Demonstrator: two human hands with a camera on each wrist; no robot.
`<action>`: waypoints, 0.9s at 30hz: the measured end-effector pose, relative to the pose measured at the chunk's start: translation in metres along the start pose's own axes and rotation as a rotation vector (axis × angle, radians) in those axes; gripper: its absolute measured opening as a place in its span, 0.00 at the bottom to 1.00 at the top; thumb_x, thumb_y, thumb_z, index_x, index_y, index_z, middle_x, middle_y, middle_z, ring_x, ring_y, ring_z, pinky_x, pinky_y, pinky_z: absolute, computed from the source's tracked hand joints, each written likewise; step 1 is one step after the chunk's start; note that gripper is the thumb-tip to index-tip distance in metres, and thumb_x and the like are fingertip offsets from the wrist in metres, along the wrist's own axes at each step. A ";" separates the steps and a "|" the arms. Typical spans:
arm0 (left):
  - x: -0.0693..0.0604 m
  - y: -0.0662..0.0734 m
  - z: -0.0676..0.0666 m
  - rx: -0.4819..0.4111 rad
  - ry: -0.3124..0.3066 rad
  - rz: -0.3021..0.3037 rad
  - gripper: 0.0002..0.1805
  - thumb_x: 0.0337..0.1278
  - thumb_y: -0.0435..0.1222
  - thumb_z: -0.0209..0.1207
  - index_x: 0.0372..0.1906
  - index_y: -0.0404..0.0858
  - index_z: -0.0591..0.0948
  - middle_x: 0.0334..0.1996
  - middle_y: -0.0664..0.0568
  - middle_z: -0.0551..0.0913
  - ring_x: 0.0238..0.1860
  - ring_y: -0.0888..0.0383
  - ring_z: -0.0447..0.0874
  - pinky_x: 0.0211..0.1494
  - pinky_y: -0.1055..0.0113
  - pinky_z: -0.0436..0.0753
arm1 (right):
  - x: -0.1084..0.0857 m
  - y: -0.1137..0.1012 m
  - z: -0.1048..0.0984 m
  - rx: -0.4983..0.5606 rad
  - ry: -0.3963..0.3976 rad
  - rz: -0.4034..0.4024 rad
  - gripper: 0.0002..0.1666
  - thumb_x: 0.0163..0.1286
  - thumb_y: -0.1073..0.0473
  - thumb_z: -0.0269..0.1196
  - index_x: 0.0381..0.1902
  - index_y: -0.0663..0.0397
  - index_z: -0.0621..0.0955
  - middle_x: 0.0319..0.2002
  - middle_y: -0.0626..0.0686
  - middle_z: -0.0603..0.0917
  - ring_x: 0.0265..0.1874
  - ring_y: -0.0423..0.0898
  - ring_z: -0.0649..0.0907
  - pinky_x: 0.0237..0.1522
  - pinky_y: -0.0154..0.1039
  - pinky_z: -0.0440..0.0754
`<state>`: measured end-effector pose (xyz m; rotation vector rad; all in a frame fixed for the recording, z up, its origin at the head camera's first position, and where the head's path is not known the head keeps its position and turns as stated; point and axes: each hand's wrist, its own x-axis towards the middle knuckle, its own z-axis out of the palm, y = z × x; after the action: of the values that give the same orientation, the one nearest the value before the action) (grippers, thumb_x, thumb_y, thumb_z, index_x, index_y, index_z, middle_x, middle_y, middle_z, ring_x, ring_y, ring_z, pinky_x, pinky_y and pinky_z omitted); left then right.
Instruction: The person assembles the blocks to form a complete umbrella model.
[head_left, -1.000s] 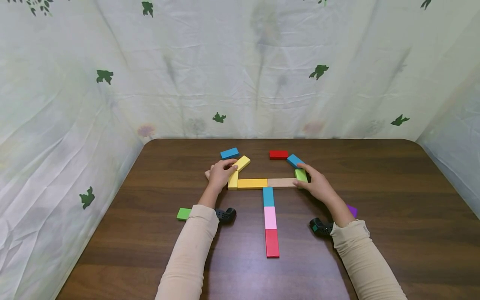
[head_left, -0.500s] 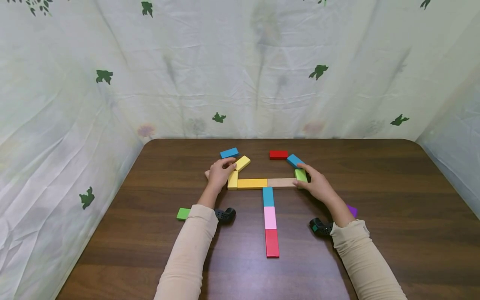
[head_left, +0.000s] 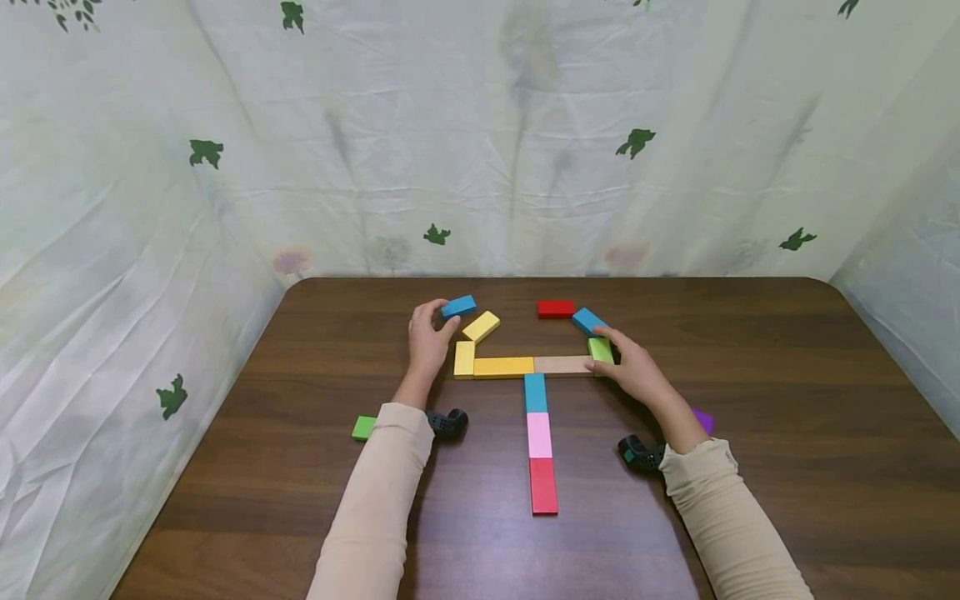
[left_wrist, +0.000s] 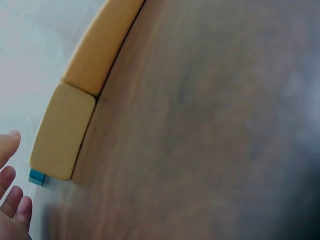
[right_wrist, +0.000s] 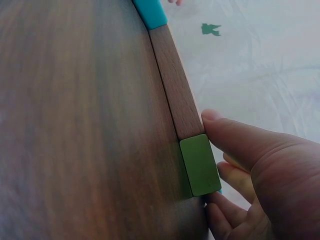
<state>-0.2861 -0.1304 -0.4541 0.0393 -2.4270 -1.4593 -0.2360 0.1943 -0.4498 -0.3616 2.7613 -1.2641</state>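
backdrop: a pale cloth point(head_left: 480, 150) with green leaf-like patches is hanging behind a dark wood-grained table point(head_left: 225, 467).
left blue block point(head_left: 459, 306): lying aslant toward the table's far edge, just beyond the slanted yellow block point(head_left: 482, 326).
lime block point(head_left: 602, 349): sitting at the right end of the wooden block point(head_left: 561, 365), with the right blue block point(head_left: 588, 322) slanting away from its far end.
risk at left: the thumb is standing near the slanted yellow block; a low sideways sweep could be turning it or knocking the short yellow block point(head_left: 464, 360) out of square with the orange-yellow block point(head_left: 503, 367).
risk at right: uneven pressure could be skewing the lime block, pushing the wooden block out of line; a straying fingertip could be rotating the right blue block.
left hand point(head_left: 427, 346): pointing forward, thumb and fingers parting in a loose curve beside the left blue block's near end; nothing is showing between them in the left wrist view, and whether they are touching it cannot be told.
right hand point(head_left: 636, 367): angling inward from the right, its thumb resting by the seam with the wooden block and its fingers curling to the far end, pinching the lime block lengthwise.
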 end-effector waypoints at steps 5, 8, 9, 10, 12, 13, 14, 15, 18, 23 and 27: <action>0.005 -0.002 -0.003 0.013 -0.047 -0.040 0.24 0.56 0.35 0.58 0.58 0.34 0.69 0.57 0.43 0.66 0.56 0.48 0.64 0.56 0.57 0.66 | 0.000 0.000 0.000 0.002 -0.010 0.007 0.39 0.61 0.49 0.61 0.66 0.55 0.61 0.64 0.60 0.61 0.63 0.58 0.58 0.59 0.56 0.55; 0.008 -0.003 -0.005 0.059 -0.087 -0.063 0.27 0.57 0.36 0.57 0.61 0.35 0.66 0.59 0.43 0.65 0.59 0.48 0.62 0.58 0.56 0.64 | -0.001 0.000 0.000 0.007 -0.016 0.017 0.39 0.61 0.49 0.61 0.66 0.54 0.60 0.64 0.60 0.60 0.63 0.58 0.57 0.59 0.56 0.55; 0.009 -0.002 -0.005 0.074 -0.097 -0.071 0.27 0.57 0.36 0.57 0.62 0.36 0.66 0.60 0.43 0.65 0.60 0.48 0.61 0.59 0.56 0.63 | -0.001 0.000 0.000 0.009 -0.016 0.019 0.39 0.61 0.49 0.61 0.66 0.54 0.60 0.65 0.60 0.60 0.63 0.58 0.57 0.59 0.56 0.55; 0.009 -0.002 -0.005 0.091 -0.106 -0.079 0.28 0.58 0.37 0.56 0.63 0.36 0.65 0.61 0.43 0.64 0.61 0.48 0.60 0.60 0.55 0.63 | -0.001 0.000 0.000 0.010 -0.016 0.020 0.39 0.61 0.48 0.61 0.66 0.53 0.60 0.65 0.60 0.60 0.63 0.58 0.57 0.59 0.57 0.55; 0.011 -0.003 -0.005 0.115 -0.120 -0.095 0.28 0.58 0.37 0.56 0.64 0.37 0.64 0.62 0.43 0.64 0.62 0.47 0.58 0.60 0.55 0.62 | -0.001 0.000 0.000 0.010 -0.016 0.018 0.39 0.61 0.48 0.61 0.66 0.54 0.60 0.65 0.60 0.60 0.63 0.58 0.57 0.59 0.57 0.55; 0.011 -0.003 -0.004 0.120 -0.122 -0.103 0.28 0.58 0.38 0.56 0.64 0.37 0.64 0.62 0.43 0.63 0.62 0.47 0.58 0.60 0.55 0.61 | -0.001 0.000 0.000 0.009 -0.015 0.017 0.39 0.61 0.48 0.61 0.66 0.54 0.60 0.64 0.60 0.60 0.63 0.58 0.57 0.59 0.56 0.55; 0.012 -0.003 -0.004 0.129 -0.123 -0.110 0.29 0.59 0.38 0.55 0.64 0.37 0.64 0.62 0.43 0.63 0.62 0.47 0.57 0.60 0.55 0.61 | -0.001 0.000 0.000 0.008 -0.014 0.016 0.39 0.61 0.48 0.61 0.66 0.54 0.60 0.64 0.60 0.60 0.63 0.58 0.57 0.59 0.56 0.55; 0.012 -0.003 -0.003 0.137 -0.123 -0.116 0.28 0.59 0.38 0.55 0.64 0.38 0.64 0.62 0.44 0.63 0.62 0.47 0.57 0.60 0.55 0.61 | -0.001 0.001 0.000 0.007 -0.014 0.016 0.39 0.61 0.48 0.61 0.66 0.54 0.60 0.64 0.60 0.60 0.63 0.58 0.57 0.59 0.56 0.55; 0.013 -0.003 -0.002 0.165 -0.118 -0.112 0.28 0.59 0.38 0.55 0.63 0.37 0.65 0.61 0.43 0.64 0.61 0.45 0.58 0.60 0.54 0.62 | -0.001 0.001 0.000 0.007 -0.014 0.019 0.39 0.61 0.48 0.61 0.66 0.53 0.60 0.64 0.60 0.60 0.63 0.58 0.58 0.59 0.56 0.56; 0.013 -0.003 0.000 0.217 -0.102 -0.072 0.24 0.58 0.37 0.56 0.59 0.36 0.70 0.57 0.42 0.68 0.56 0.44 0.62 0.56 0.54 0.64 | -0.001 0.001 -0.001 0.008 -0.013 0.020 0.40 0.60 0.48 0.61 0.66 0.53 0.60 0.64 0.60 0.60 0.63 0.58 0.58 0.59 0.56 0.55; 0.012 -0.003 0.000 0.233 -0.091 -0.055 0.21 0.57 0.37 0.57 0.56 0.36 0.74 0.54 0.42 0.71 0.53 0.45 0.64 0.54 0.54 0.65 | 0.000 0.001 -0.001 0.007 -0.011 0.016 0.40 0.60 0.48 0.61 0.66 0.53 0.61 0.64 0.60 0.61 0.62 0.58 0.59 0.58 0.56 0.56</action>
<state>-0.2984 -0.1342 -0.4539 0.0930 -2.6787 -1.2166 -0.2359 0.1955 -0.4502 -0.3446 2.7450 -1.2639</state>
